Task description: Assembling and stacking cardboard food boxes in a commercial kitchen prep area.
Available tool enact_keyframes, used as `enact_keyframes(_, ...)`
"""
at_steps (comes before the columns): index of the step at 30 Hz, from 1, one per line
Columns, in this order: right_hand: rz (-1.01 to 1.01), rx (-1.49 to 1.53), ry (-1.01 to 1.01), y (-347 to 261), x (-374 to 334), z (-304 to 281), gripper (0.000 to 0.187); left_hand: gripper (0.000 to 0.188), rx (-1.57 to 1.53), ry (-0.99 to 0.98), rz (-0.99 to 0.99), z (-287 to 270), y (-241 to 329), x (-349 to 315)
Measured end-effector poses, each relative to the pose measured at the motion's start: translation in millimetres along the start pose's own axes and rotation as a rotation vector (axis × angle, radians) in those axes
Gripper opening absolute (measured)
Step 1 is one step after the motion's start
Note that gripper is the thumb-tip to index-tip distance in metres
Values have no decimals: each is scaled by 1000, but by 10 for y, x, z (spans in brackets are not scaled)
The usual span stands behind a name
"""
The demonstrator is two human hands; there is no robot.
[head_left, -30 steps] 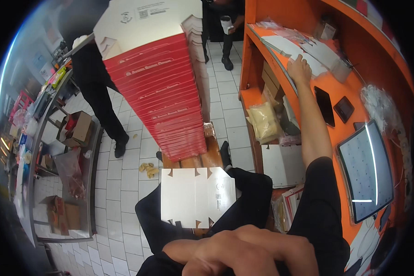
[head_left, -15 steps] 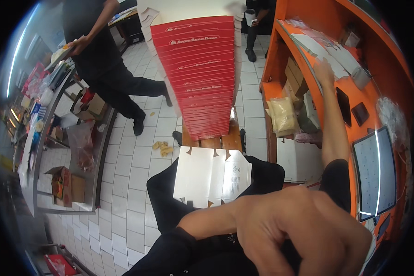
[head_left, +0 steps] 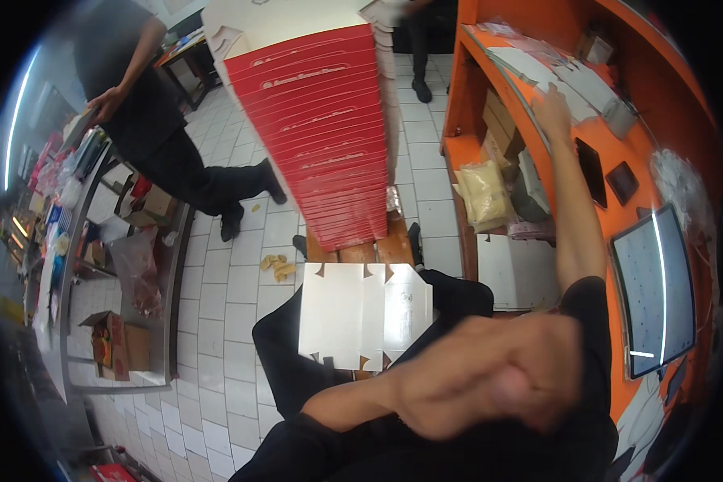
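Observation:
A flat white cardboard box blank (head_left: 329, 305) with notched edges and fold lines lies across my lap. My left hand (head_left: 490, 377) is held in front of my body, right of the blank and apart from it; its fingers look curled but are smeared by motion. Stretched out to the right, my right hand (head_left: 553, 112) rests at the edge of the orange counter (head_left: 594, 265), beside white sheets (head_left: 522, 68), fingers apart. A tall stack of red and white open boxes (head_left: 321, 128) stands in front of me on a wooden bench (head_left: 361, 253).
On the counter are a tablet (head_left: 655, 289), a phone (head_left: 590, 173) and a dark wallet-like item (head_left: 622, 183). A bag of pale yellow stuff (head_left: 486, 193) sits on the shelf below. Left, a person (head_left: 149, 104) stands beside a metal rack (head_left: 177, 305). Yellowish scraps (head_left: 277, 267) lie on the floor.
My left hand has moved left and away from the view, now smaller and blurred. My right hand stays at the counter's edge. The person at left keeps near the rack.

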State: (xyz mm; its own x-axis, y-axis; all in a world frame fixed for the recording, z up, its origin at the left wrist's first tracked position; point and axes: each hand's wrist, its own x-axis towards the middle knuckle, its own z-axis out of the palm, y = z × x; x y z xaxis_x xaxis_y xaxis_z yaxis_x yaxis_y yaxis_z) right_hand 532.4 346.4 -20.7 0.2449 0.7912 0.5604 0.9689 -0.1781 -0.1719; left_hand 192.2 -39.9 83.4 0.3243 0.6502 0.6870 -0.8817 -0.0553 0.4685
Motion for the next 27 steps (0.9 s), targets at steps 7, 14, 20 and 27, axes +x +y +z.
enact_keyframes(7, -362, 244, 132, -239, 45, 151, 55, 23, 896, 357, -441, -1784, -246, -1365)
enact_keyframes(14, -490, 712, 382, -785, -397, -47, 33, 70, 2052, 815, -709, -2627, 242, -3072)
enact_keyframes(20, -287, 1100, -493, -1972, -3477, -37, 16, 108, 1795, 981, -1099, -2730, 152, -3327)
enact_keyframes(27, -697, 583, -730, -2070, -4827, 469, 85, 58, 2215, 1068, -1043, -2526, 701, -3330)
